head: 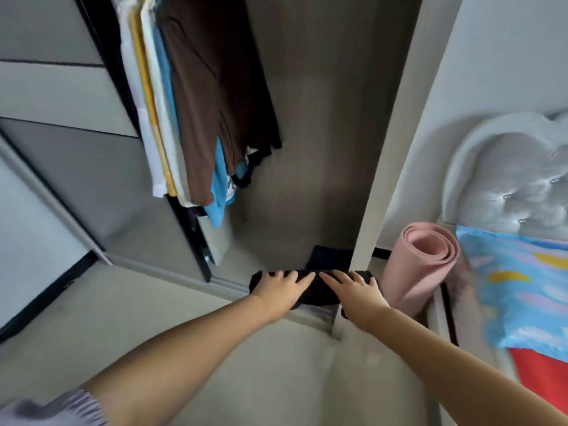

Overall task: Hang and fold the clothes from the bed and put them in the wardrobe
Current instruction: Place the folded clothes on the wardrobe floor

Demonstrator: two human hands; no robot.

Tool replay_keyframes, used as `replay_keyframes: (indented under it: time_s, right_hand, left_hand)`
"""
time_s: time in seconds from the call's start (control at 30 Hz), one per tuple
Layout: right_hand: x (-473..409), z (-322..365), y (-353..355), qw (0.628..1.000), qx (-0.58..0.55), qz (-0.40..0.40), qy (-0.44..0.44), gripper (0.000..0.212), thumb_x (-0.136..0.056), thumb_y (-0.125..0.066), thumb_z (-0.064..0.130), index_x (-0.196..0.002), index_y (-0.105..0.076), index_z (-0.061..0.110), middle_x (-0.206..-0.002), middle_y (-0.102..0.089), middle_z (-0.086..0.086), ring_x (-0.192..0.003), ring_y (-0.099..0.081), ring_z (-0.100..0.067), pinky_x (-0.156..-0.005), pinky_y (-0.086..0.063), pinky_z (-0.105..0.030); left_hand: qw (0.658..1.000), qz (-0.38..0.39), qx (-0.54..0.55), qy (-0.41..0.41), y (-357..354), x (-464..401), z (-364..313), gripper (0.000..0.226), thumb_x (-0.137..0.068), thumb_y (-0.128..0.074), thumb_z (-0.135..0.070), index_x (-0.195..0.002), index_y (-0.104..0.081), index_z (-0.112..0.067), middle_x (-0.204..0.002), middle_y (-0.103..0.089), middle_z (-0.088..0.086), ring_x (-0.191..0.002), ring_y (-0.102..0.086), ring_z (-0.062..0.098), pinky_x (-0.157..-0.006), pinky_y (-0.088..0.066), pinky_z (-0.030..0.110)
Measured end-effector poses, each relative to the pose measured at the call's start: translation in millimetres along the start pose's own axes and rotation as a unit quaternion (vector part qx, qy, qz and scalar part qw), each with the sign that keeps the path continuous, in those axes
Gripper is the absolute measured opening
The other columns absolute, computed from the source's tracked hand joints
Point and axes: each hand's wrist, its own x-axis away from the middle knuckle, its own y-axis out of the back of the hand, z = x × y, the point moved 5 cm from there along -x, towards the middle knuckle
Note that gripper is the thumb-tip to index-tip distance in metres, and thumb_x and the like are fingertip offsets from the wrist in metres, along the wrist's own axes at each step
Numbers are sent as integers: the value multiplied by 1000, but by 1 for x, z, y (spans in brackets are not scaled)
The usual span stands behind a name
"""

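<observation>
A folded black garment point(318, 292) sits at the front edge of the open wardrobe point(325, 149), low down. My left hand point(281, 287) and my right hand point(356, 287) both lie on top of it, fingers straight and spread, fingertips almost meeting in the middle. Behind it, on the wardrobe floor, lies another dark folded piece point(330, 256). Hanging clothes point(199, 96) in white, yellow, blue, brown and black fill the wardrobe's left side.
The sliding door point(55, 118) stands at the left, its track point(172, 272) running along the floor. A rolled pink mat point(421, 265) leans right of the wardrobe side panel point(387, 149). The bed with grey headboard point(516, 179) and blue pillow point(522, 290) is at right.
</observation>
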Motion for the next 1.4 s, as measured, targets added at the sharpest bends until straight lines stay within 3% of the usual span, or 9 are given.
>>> replay_keyframes:
  time_s: [0.27, 0.6, 0.8, 1.17, 1.3, 1.4]
  right_hand:
    - [-116, 58, 16, 999, 8, 17, 50, 80, -94, -47, 6, -153, 0, 34, -160, -10, 2, -145, -12, -34, -112, -17, -63]
    - [-294, 45, 35, 995, -49, 66, 53, 76, -94, -43, 8, -154, -2, 32, -159, -12, 1, -144, -17, -31, -112, -21, -59]
    - [-404, 31, 38, 996, -13, 82, 35, 75, -96, -43, 11, -153, -1, 33, -160, -12, 0, -143, -19, -32, -109, -28, -58]
    - [-575, 29, -140, 975, -91, 178, -96, 85, -93, -53, 9, -152, 1, 37, -159, -13, -3, -143, -16, -34, -106, -30, -62]
    - [-639, 24, -207, 972, -107, 179, -104, 81, -91, -54, 13, -153, -5, 33, -154, -21, -8, -138, -26, -38, -103, -35, -61]
    - [-686, 15, -254, 974, -108, 166, -112, 83, -91, -54, 8, -153, -4, 31, -155, -19, -9, -138, -23, -40, -105, -32, -62]
  left_hand:
    - [998, 45, 13, 49, -42, -35, 107, 83, -92, -52, -11, -153, 3, -25, -139, -39, 14, -119, -47, 36, -89, -44, 47]
    - [996, 79, 30, 42, -67, -187, 219, 74, -95, -51, -23, -152, -5, -27, -140, -40, 13, -123, -45, 39, -97, -39, 56]
    - [994, 97, 39, 15, -96, -278, 275, 75, -96, -51, -30, -153, -3, -25, -140, -38, 16, -123, -43, 42, -96, -40, 58]
    - [982, 166, 51, -77, -305, -442, 307, 71, -99, -46, -31, -153, 0, -27, -142, -35, 20, -122, -42, 42, -95, -43, 52]
    - [979, 167, 70, -95, -382, -494, 309, 71, -97, -46, -26, -153, -3, -23, -141, -36, 22, -123, -43, 41, -89, -47, 47]
    - [984, 137, 74, -92, -434, -537, 311, 70, -98, -46, -32, -153, -4, -23, -143, -36, 20, -122, -44, 41, -92, -47, 48]
